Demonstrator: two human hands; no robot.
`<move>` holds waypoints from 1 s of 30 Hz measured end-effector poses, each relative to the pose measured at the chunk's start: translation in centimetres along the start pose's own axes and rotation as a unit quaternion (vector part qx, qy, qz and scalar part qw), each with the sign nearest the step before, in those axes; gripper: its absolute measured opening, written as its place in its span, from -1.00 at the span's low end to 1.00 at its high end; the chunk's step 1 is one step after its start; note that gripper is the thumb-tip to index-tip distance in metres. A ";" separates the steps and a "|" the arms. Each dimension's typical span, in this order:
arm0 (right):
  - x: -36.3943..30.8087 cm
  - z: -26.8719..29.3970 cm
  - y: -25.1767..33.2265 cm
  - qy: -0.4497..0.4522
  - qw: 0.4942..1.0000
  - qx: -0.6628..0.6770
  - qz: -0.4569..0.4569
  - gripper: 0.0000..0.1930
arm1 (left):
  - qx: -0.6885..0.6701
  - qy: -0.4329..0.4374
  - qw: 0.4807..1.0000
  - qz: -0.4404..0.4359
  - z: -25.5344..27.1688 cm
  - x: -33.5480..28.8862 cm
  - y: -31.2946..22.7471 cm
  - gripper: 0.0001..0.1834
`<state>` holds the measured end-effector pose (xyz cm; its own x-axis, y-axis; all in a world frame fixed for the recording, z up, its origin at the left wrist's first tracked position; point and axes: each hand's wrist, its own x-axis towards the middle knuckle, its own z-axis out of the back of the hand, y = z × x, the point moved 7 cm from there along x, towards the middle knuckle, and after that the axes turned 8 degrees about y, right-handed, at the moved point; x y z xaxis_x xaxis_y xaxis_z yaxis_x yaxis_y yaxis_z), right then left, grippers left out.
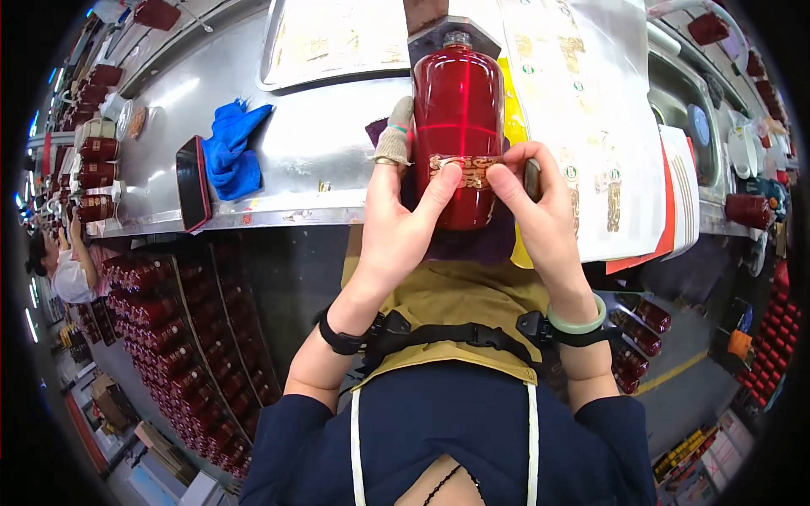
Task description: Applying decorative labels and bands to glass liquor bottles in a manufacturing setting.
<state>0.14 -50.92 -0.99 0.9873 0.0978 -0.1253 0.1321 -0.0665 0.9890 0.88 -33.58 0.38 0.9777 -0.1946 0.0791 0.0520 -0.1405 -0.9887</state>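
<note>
And the bottle (456, 93) is lying at the near edge of the bench (308, 143), right between both hands, its long axis running straight away from the body, neck pointing to the far side. The gold decal (469, 171) is stretching across that axis, down toward the base, directly under the thumbs. The left hand (401, 207) is resting spread, thumb on the decal's left part, covered fingers (393, 147) lying along the bottle's flank. The right hand (540, 202) is resting curled, thumb and forefinger at the decal's right end; whether they're pinching it, I can't tell. Neither hand is sitting nearer!
</note>
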 end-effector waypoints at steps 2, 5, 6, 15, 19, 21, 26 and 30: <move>0.2 -0.2 -0.3 0.004 1.000 -0.004 -0.020 -0.71 | -0.007 -0.014 1.000 0.020 0.1 0.0 0.3 -0.20; 0.3 -0.2 -0.3 0.001 1.000 0.001 -0.030 -0.70 | -0.044 0.019 0.997 0.052 -0.3 -0.2 0.6 -0.26; 0.2 -0.1 -0.2 0.000 0.999 -0.003 -0.033 -0.69 | -0.045 0.019 0.997 0.053 -0.3 -0.3 0.6 -0.26; 0.1 -0.3 0.0 -0.005 0.999 -0.013 -0.037 -0.69 | -0.087 -0.011 0.996 0.021 -0.1 0.0 0.5 -0.33; -0.3 0.0 0.6 0.014 0.999 -0.030 -0.038 -0.71 | -0.088 -0.007 0.996 0.026 0.2 -0.1 1.4 -0.36; -0.8 0.8 0.6 0.004 0.999 0.021 -0.048 -0.70 | -0.072 -0.004 0.997 0.027 0.9 -0.3 1.8 -0.36; -1.9 2.6 1.0 -0.033 0.999 0.042 0.004 -0.69 | 0.345 0.071 0.917 -0.187 0.7 -2.4 -0.8 -0.13; -2.0 2.3 0.9 -0.035 0.999 -0.001 0.031 -0.73 | 0.318 0.032 0.942 -0.101 1.5 -2.7 1.1 -0.09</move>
<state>-1.52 -53.47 -0.01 0.9974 0.0235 -0.0688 0.0702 -0.0674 0.9953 -1.38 -31.78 -1.13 0.9212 -0.2878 0.2619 0.3679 0.4243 -0.8275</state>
